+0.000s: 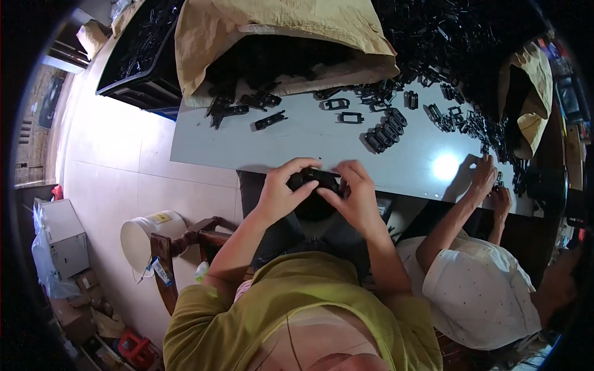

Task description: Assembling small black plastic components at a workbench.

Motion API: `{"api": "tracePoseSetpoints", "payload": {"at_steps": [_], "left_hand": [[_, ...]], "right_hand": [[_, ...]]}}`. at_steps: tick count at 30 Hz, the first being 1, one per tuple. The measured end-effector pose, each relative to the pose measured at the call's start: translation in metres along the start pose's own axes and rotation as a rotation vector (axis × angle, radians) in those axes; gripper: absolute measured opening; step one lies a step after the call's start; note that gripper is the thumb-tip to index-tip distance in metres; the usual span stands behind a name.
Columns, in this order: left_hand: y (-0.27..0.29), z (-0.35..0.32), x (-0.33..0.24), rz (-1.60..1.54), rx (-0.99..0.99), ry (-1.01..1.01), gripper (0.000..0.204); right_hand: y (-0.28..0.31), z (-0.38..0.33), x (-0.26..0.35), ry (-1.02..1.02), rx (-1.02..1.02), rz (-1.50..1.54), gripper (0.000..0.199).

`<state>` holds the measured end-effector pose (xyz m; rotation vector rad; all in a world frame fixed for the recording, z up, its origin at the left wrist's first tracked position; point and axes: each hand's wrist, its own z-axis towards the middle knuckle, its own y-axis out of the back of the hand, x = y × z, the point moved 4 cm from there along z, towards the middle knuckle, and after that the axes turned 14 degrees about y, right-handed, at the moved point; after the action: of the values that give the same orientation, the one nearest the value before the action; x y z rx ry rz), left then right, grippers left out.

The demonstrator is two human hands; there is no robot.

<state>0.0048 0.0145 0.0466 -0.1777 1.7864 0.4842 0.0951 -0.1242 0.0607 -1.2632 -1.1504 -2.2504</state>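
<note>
Between my two hands, at the front edge of the white table (213,139), is a black plastic part (318,176). My left hand (288,187) grips its left end, thumb on the near side. The fingers of my right hand (354,185) close round its right end. What exactly the part is cannot be made out. Beyond my hands lie loose black frame-like pieces (351,117) and a curved row of similar black pieces (385,131). A large brown paper sack (284,18) lies with its mouth toward me, dark parts inside and spilling out at its left.
At my right a co-worker's hands (484,176) handle small black parts. A big heap of black parts (445,37) covers the far right of the table, beside another paper sack (535,123). A black crate (139,83) stands far left; a white bucket (137,244) and wooden chair (162,247) are left.
</note>
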Motion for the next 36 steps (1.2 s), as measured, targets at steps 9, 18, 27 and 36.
{"api": "tracePoseSetpoints", "payload": {"at_steps": [9, 18, 27, 36], "left_hand": [[-0.015, -0.015, 0.029, -0.065, 0.138, -0.041, 0.023], [-0.021, -0.022, 0.030, -0.244, 0.142, 0.113, 0.020], [-0.024, -0.029, 0.017, -0.137, 0.067, 0.015, 0.024], [-0.028, -0.027, 0.020, 0.293, 0.058, -0.230, 0.029]], "right_hand": [[-0.006, -0.034, -0.025, -0.070, 0.140, 0.164, 0.027], [-0.018, -0.042, -0.029, -0.056, 0.087, 0.315, 0.025], [-0.029, -0.062, -0.025, -0.246, 0.072, 0.765, 0.018], [0.016, -0.032, -0.029, 0.038, -0.123, -0.188, 0.024]]}}
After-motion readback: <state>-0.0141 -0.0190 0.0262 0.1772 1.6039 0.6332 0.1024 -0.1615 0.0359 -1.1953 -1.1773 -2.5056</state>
